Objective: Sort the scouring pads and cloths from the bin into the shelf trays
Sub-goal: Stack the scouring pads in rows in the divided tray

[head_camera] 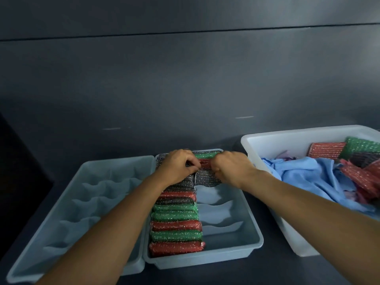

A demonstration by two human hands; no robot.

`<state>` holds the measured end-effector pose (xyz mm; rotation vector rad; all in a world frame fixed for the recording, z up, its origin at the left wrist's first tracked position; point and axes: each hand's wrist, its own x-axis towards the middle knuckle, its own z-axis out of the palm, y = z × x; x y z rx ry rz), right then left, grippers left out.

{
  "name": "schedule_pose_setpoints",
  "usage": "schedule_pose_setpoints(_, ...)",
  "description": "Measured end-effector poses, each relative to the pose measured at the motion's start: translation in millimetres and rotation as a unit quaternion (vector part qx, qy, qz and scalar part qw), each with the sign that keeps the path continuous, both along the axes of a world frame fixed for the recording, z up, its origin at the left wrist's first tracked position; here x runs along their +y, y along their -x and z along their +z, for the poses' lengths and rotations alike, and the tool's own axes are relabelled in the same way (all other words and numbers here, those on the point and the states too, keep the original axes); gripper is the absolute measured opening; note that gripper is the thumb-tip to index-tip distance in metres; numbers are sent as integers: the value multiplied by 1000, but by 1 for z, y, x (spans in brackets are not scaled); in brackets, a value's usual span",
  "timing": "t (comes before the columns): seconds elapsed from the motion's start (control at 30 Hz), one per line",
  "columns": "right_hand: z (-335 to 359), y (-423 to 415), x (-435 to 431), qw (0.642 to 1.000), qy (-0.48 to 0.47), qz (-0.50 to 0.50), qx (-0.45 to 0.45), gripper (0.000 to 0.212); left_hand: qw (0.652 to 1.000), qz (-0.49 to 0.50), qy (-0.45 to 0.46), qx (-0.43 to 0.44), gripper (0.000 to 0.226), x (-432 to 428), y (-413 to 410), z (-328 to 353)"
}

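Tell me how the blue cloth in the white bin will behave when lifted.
The blue cloth lies crumpled in folds, so it will probably hang floppy. It looks thin, likely light. Red pads overlapping it might shift.

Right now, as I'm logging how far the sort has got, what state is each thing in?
left hand, fingers curled, pinching the red pad's left end.
right hand, fingers curled, pinching its right end.
red pad, on edge, at the far end of the middle tray's right column.
middle tray, left column full of pads, right column's near slots bare.
left tray, visible compartments hold nothing.
bin, holds blue cloths and pads.
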<state>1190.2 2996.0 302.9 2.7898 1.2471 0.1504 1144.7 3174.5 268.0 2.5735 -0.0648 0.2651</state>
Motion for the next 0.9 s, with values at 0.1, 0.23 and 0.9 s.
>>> schedule_pose_setpoints(0.1, -6, 1, 1, 1000, 3, 10, 28, 19, 1000, 10, -8, -26, 8, -4, 3, -7)
schedule_pose_setpoints(0.23, 3, -6, -16, 993, -58, 63, 86, 21, 1000, 1, -21, 1, 13, -6, 9, -1)
schedule_pose_setpoints(0.9, 10, -130, -315, 925, -150, -347, 46, 42, 981, -161, 85, 69, 30, -312, -126, 34)
